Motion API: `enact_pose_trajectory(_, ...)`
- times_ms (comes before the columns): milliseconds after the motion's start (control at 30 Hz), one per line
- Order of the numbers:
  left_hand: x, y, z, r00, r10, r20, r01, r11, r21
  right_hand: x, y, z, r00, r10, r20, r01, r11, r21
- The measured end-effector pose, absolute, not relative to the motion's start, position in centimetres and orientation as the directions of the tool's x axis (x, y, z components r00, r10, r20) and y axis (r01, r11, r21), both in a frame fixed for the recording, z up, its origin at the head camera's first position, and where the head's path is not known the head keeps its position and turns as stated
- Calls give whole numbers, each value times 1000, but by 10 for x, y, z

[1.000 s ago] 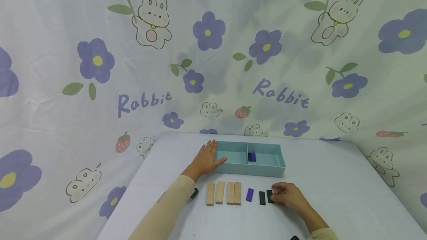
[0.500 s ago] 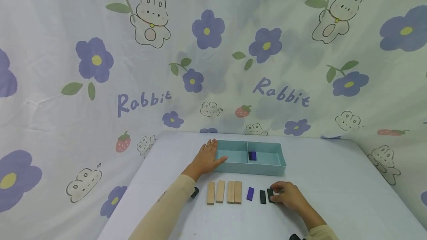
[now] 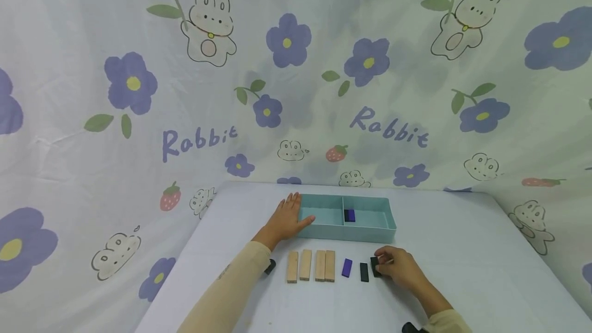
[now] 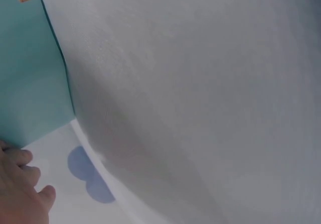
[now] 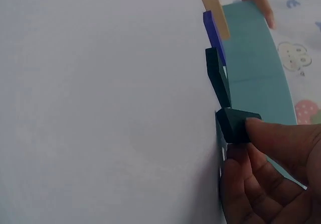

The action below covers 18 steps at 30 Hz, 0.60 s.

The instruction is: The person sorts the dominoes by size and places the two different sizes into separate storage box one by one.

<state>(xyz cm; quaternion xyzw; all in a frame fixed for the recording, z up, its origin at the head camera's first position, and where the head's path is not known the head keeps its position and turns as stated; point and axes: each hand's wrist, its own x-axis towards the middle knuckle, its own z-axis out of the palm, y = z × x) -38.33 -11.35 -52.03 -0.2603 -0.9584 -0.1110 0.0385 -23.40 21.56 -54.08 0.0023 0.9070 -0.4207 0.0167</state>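
My left hand (image 3: 284, 221) rests with straight fingers on the left end of a teal two-compartment box (image 3: 324, 232). Between thumb and fingers, my right hand (image 3: 401, 267) pinches a dark block (image 5: 233, 125), tilted in the right wrist view. Left of it another dark block (image 3: 364, 272) lies on the table, then a purple block (image 3: 347, 267). Several light wooden blocks (image 3: 305, 265) lie farther left in a row before the box. Inside the right compartment, a dark and a purple block (image 3: 352, 215) sit against the divider.
The white table (image 3: 453, 251) reaches back to a curtain (image 3: 319, 96) printed with rabbits and flowers. A black object (image 3: 270, 266) shows beside the left sleeve, and another black object (image 3: 410, 328) by the right sleeve.
My right hand has taken the rightmost dark block and raised it slightly, tilting it. My left hand has stayed on the box.
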Motion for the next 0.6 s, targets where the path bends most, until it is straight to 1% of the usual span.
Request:
enact_pose_trajectory(200, -383, -113, -520, -859, 494, 133, 511, 838, 191, -240, 217, -537, -1000, 9, -10, 14, 607, -795)
enact_pose_trajectory(367, -382, -113, -518, -860, 492, 132, 509, 841, 185, -248, 216, -531, -1000, 29, -6, 20, 520, -854)
enact_pose_trajectory(500, -381, -113, -517, -861, 493, 127, 509, 841, 185, -254, 217, -521, -999, 24, 24, -10, 468, -884)
enact_pose_trajectory(600, -382, -112, -517, -860, 495, 127, 510, 840, 184, -259, 219, -514, -999, 16, 52, -39, 457, -888)
